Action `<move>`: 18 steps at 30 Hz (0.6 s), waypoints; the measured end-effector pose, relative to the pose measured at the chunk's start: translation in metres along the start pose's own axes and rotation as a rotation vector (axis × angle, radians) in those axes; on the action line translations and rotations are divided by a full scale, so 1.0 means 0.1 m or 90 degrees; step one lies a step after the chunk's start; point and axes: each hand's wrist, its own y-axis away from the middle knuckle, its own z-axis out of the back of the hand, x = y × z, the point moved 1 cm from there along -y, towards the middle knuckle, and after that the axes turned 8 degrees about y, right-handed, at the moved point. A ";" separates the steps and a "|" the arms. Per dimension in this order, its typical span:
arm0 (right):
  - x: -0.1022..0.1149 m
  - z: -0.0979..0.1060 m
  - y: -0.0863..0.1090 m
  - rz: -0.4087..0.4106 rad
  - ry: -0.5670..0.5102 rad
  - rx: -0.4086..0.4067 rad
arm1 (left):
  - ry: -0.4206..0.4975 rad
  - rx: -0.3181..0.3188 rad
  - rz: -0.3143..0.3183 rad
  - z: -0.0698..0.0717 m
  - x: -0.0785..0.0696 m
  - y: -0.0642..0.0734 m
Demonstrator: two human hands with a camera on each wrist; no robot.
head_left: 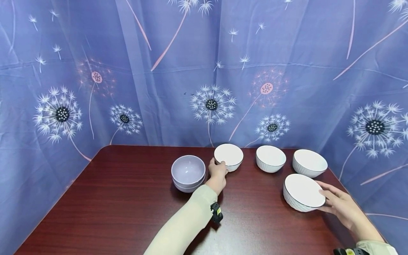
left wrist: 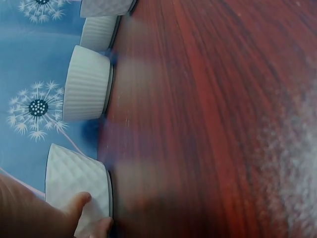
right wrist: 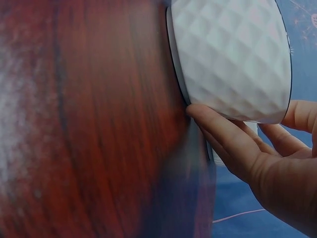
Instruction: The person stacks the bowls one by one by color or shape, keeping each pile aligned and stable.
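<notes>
Left hand (head_left: 218, 175): its grip grasps the near left side of a white bowl, thumb pressed on the outer wall.
Left-held bowl (head_left: 228, 156): upper centre of the frame; mouth up, its round rim giving an upright axis; diamond-patterned wall.
Right hand (head_left: 345, 207): its grip grasps another bowl from the right, thumb at the rim, fingertips reaching the base edge.
Right-held bowl (head_left: 304, 193): lower right of the frame; mouth up, axis near upright, diamond-patterned; base contact with the bench (head_left: 105, 209) hard to tell.
Ribbed bowl (head_left: 270, 159) and far-right bowl (head_left: 309, 163): right of centre, mouths up.
Lilac stack (head_left: 188, 173): two bowls nested mouth up, just left of the left hand.
</notes>
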 end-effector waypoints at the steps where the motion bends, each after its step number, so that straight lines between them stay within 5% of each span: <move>1: 0.00 0.00 0.00 0.003 -0.001 0.001 | 0.004 0.000 0.000 0.00 0.00 0.00; 18: -0.01 0.01 -0.01 -0.003 0.005 0.000 | -0.006 0.014 0.008 0.04 0.01 0.05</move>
